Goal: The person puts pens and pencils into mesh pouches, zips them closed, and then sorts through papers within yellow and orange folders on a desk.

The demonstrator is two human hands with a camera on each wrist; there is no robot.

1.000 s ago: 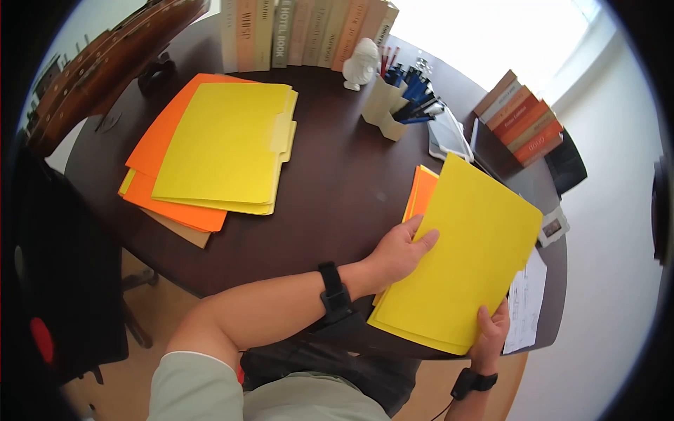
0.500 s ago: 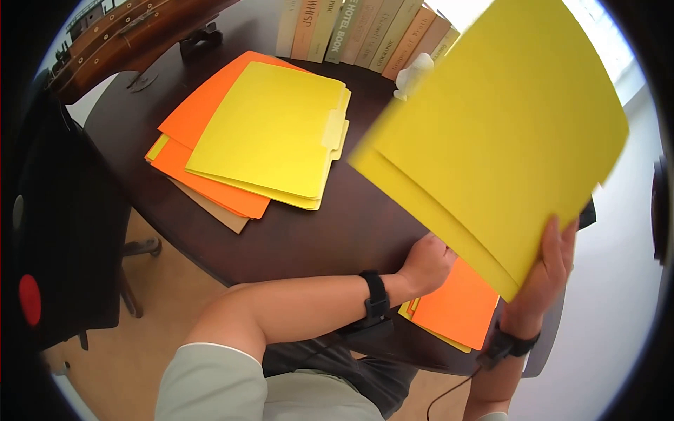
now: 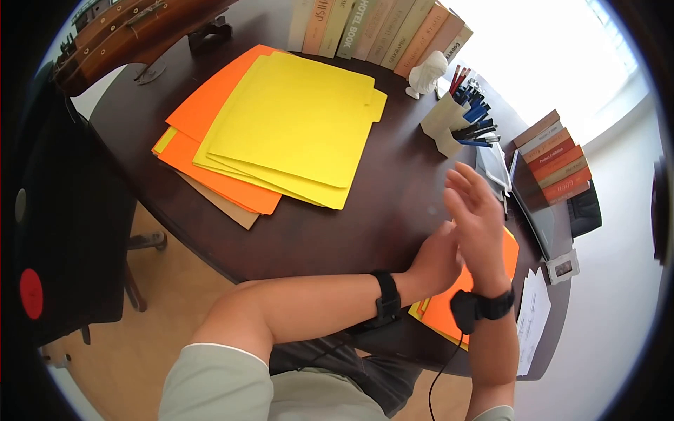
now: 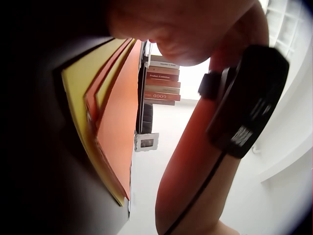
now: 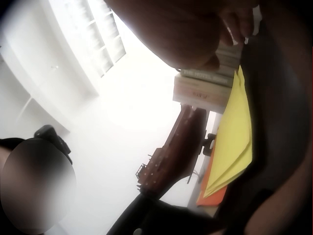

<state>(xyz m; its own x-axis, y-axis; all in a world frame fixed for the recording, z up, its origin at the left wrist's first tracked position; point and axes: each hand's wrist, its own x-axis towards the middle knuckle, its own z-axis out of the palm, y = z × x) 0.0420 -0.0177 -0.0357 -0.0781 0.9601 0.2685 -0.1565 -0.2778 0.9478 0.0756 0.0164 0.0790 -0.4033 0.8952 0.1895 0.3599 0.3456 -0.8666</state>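
Note:
Yellow folders (image 3: 295, 119) lie fanned on orange ones (image 3: 210, 95) at the left of the desk, tabs to the right. My right hand (image 3: 479, 224) is raised above the right-hand pile, fingers loosely bent and spread, holding nothing. Behind it, my left hand (image 3: 437, 261) is at the near pile's left side; its fingertips are hidden, and I cannot tell whether it touches the pile. That pile has an orange folder (image 3: 442, 309) on top, with yellow and orange edges below, also seen in the left wrist view as orange sheets (image 4: 120, 112).
Books (image 3: 382, 35) and a white bust (image 3: 427, 74) stand at the back, with a pen holder (image 3: 442, 123) to their right. Stacked books (image 3: 554, 158), a laptop (image 3: 531, 203), a small frame (image 3: 563, 266) and papers (image 3: 533, 316) are at the right. A wooden model (image 3: 133, 42) stands back left.
The yellow folders that my right hand carried now lie on the left pile. The right hand has let go and come back beside my left hand, over the right-hand pile.

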